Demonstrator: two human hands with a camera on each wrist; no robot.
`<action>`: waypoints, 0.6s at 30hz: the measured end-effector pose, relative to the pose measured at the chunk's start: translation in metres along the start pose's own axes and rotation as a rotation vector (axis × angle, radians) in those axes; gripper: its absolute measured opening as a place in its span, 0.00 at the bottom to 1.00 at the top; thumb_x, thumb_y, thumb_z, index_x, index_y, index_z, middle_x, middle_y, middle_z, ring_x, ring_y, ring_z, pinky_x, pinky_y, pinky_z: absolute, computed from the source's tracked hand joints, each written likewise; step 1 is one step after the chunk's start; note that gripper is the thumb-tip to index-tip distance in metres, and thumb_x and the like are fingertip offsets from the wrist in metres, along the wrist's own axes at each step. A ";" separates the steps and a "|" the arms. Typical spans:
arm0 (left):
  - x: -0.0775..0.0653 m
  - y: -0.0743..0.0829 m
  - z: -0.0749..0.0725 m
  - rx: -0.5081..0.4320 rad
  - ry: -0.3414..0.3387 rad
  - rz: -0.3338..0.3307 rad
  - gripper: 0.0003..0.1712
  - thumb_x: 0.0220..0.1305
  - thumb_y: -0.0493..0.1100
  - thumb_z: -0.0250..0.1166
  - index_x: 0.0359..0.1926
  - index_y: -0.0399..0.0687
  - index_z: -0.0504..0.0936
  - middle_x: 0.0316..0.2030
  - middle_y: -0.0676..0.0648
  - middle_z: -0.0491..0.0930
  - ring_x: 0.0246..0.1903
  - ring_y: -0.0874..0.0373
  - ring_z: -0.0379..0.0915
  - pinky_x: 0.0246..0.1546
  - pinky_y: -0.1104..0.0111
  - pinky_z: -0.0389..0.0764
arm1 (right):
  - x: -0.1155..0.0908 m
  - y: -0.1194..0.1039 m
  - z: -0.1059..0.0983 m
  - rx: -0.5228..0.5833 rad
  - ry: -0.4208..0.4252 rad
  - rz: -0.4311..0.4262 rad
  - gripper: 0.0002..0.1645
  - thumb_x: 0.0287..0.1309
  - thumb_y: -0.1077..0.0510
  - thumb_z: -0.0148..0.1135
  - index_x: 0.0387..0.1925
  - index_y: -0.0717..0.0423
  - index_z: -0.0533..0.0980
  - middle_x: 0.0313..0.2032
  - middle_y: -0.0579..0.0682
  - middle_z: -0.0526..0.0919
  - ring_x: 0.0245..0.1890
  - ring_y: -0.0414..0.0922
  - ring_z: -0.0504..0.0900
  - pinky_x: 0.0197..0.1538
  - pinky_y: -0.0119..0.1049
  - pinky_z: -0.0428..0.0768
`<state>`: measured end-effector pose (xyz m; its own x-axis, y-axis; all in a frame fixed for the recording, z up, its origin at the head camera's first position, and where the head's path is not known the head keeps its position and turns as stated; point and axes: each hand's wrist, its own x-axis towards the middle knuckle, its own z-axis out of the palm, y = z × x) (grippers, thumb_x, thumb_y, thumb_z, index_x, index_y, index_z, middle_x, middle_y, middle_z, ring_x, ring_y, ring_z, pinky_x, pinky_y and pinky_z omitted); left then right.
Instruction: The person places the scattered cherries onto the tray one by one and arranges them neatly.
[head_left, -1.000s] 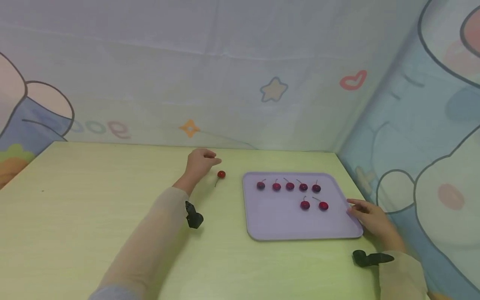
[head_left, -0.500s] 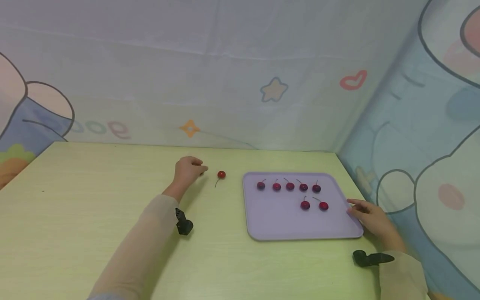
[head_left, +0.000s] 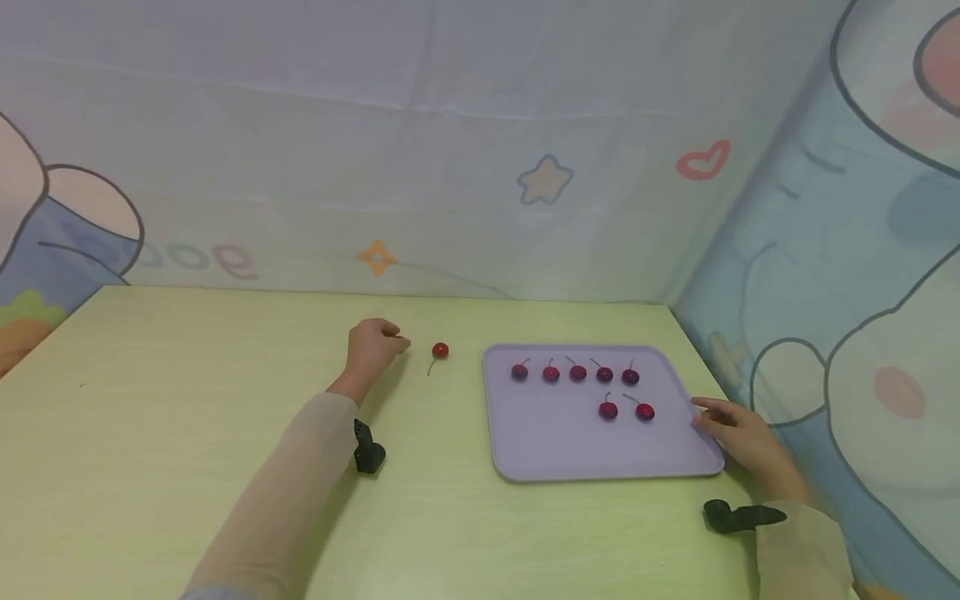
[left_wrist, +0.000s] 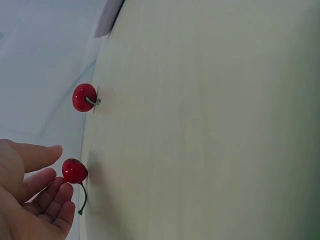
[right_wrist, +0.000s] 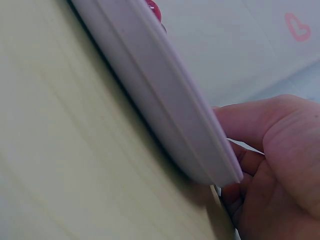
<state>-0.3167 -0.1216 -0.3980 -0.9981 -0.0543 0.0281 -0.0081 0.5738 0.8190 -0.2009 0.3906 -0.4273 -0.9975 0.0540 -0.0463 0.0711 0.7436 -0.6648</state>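
Observation:
In the head view my left hand point(head_left: 373, 350) is low over the table's far part, left of a lone red cherry point(head_left: 440, 351) with a stem. The left wrist view has another cherry point(left_wrist: 75, 171) right at its fingertips, stem downward; the thumb stands apart from it. From the head view, the hand hides this cherry. The lone cherry point(left_wrist: 84, 97) appears farther along. My right hand point(head_left: 742, 435) holds the right rim of a lilac tray point(head_left: 555, 454), thumb and fingers either side of the rim in the right wrist view.
On the tray a back row of several cherries point(head_left: 577, 373) sits above two more cherries point(head_left: 608, 410). The pale yellow-green table point(head_left: 187, 400) ends at a printed cloth backdrop point(head_left: 300, 150) behind and on the right.
My left hand has moved left and slightly nearer, away from the lone cherry, then nearly stopped. The right hand and the tray have stayed in place. The head view has shifted slightly.

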 end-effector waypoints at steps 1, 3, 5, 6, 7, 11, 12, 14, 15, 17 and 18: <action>0.000 -0.001 0.001 0.006 0.002 0.002 0.20 0.63 0.39 0.62 0.52 0.28 0.78 0.49 0.33 0.80 0.46 0.42 0.77 0.44 0.57 0.78 | 0.000 0.000 0.000 -0.006 0.000 0.002 0.34 0.65 0.46 0.59 0.63 0.66 0.69 0.46 0.58 0.78 0.38 0.37 0.72 0.39 0.28 0.73; 0.001 -0.002 0.002 0.018 0.005 0.010 0.20 0.63 0.39 0.62 0.52 0.28 0.78 0.50 0.33 0.79 0.46 0.42 0.76 0.44 0.57 0.78 | -0.001 -0.001 0.000 -0.011 0.001 0.006 0.34 0.65 0.46 0.59 0.63 0.66 0.69 0.46 0.58 0.78 0.39 0.39 0.72 0.39 0.29 0.73; 0.003 -0.003 0.004 0.030 0.009 0.019 0.20 0.63 0.38 0.62 0.51 0.28 0.78 0.50 0.32 0.79 0.46 0.42 0.76 0.44 0.57 0.78 | -0.002 -0.001 0.001 -0.011 0.000 0.011 0.34 0.65 0.46 0.59 0.63 0.66 0.69 0.46 0.58 0.78 0.40 0.41 0.72 0.39 0.29 0.74; 0.003 -0.003 0.004 0.038 0.010 0.025 0.19 0.63 0.38 0.62 0.51 0.27 0.78 0.50 0.32 0.79 0.46 0.42 0.76 0.44 0.57 0.78 | -0.002 -0.001 0.001 -0.013 0.000 0.012 0.34 0.65 0.46 0.59 0.63 0.66 0.69 0.47 0.59 0.78 0.40 0.41 0.72 0.39 0.30 0.74; 0.004 -0.003 0.005 0.045 0.010 0.033 0.19 0.63 0.38 0.62 0.51 0.27 0.78 0.50 0.32 0.79 0.46 0.41 0.76 0.44 0.57 0.78 | -0.002 -0.002 0.001 -0.013 -0.001 0.012 0.34 0.65 0.46 0.58 0.63 0.66 0.69 0.47 0.59 0.78 0.40 0.42 0.72 0.39 0.30 0.74; 0.004 0.000 0.007 0.081 0.011 0.059 0.19 0.62 0.37 0.63 0.50 0.26 0.79 0.49 0.31 0.79 0.47 0.40 0.76 0.46 0.55 0.78 | -0.002 -0.002 0.000 -0.010 -0.003 0.015 0.34 0.65 0.46 0.58 0.63 0.66 0.68 0.47 0.60 0.78 0.41 0.43 0.73 0.40 0.30 0.74; 0.004 0.001 0.007 0.090 0.009 0.063 0.19 0.61 0.36 0.63 0.50 0.26 0.79 0.49 0.31 0.79 0.47 0.39 0.76 0.47 0.55 0.78 | -0.002 -0.002 0.001 -0.009 -0.003 0.014 0.34 0.65 0.46 0.58 0.63 0.66 0.69 0.47 0.60 0.78 0.41 0.43 0.73 0.40 0.31 0.74; 0.003 0.003 0.007 0.105 0.010 0.064 0.19 0.61 0.36 0.63 0.50 0.26 0.79 0.49 0.31 0.79 0.49 0.39 0.76 0.49 0.54 0.78 | -0.001 -0.003 0.001 -0.010 -0.002 0.011 0.34 0.65 0.46 0.58 0.63 0.66 0.69 0.47 0.60 0.78 0.41 0.43 0.73 0.40 0.31 0.74; 0.003 0.003 0.007 0.109 0.008 0.062 0.19 0.60 0.35 0.64 0.50 0.26 0.79 0.50 0.31 0.79 0.49 0.39 0.76 0.50 0.54 0.77 | -0.001 -0.003 0.002 -0.010 0.000 0.008 0.34 0.65 0.46 0.58 0.63 0.66 0.69 0.47 0.60 0.78 0.41 0.43 0.73 0.40 0.31 0.74; 0.003 0.004 0.007 0.116 0.004 0.059 0.19 0.60 0.35 0.64 0.50 0.27 0.80 0.50 0.31 0.79 0.51 0.39 0.75 0.51 0.54 0.77 | 0.000 -0.003 0.003 -0.012 0.005 0.002 0.33 0.65 0.47 0.59 0.62 0.66 0.69 0.46 0.60 0.78 0.40 0.43 0.73 0.40 0.31 0.74; 0.003 0.005 0.007 0.121 0.003 0.060 0.18 0.59 0.35 0.64 0.49 0.26 0.80 0.50 0.31 0.79 0.51 0.39 0.75 0.51 0.53 0.77 | 0.000 -0.003 0.003 -0.014 0.007 -0.001 0.33 0.65 0.47 0.59 0.62 0.66 0.70 0.46 0.59 0.79 0.40 0.42 0.73 0.39 0.31 0.74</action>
<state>-0.3201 -0.1134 -0.3981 -0.9969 -0.0190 0.0766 0.0441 0.6701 0.7409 -0.2013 0.3861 -0.4273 -0.9975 0.0583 -0.0403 0.0705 0.7530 -0.6542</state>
